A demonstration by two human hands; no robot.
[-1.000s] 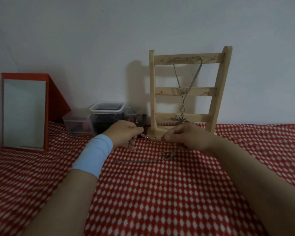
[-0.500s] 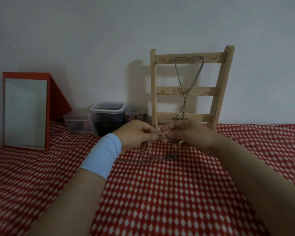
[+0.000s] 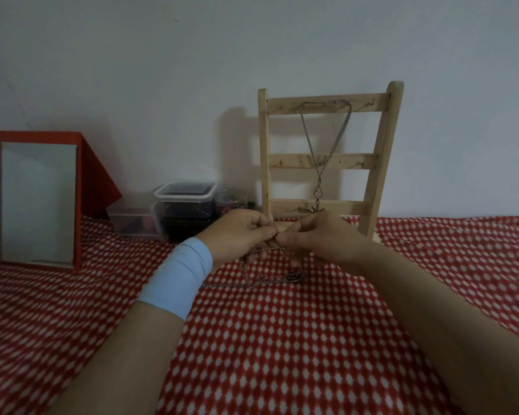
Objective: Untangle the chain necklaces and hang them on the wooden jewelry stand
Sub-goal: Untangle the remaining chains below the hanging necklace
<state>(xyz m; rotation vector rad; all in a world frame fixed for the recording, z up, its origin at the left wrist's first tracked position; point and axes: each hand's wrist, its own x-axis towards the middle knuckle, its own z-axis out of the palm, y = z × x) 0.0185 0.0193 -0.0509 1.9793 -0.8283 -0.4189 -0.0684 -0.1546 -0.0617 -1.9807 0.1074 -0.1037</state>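
A wooden jewelry stand (image 3: 378,163) shaped like a ladder stands against the wall. One chain necklace (image 3: 313,151) with a pendant hangs from its top rail. In front of the stand my left hand (image 3: 240,232) and my right hand (image 3: 318,235) meet fingertip to fingertip and both pinch a silver chain necklace (image 3: 252,280). The chain droops from my fingers to the red patterned cloth (image 3: 282,339), where the rest lies in a loose line with a dark pendant at its right end. A light blue band wraps my left wrist.
A red-framed mirror (image 3: 38,202) leans at the left. Clear plastic boxes (image 3: 183,202) and a small jar (image 3: 231,200) stand between the mirror and the stand, close behind my left hand. The wall runs right behind everything.
My hands were apart with the chain stretched between them; they have come together and risen slightly, and the chain now sags in a loop below my fingers.
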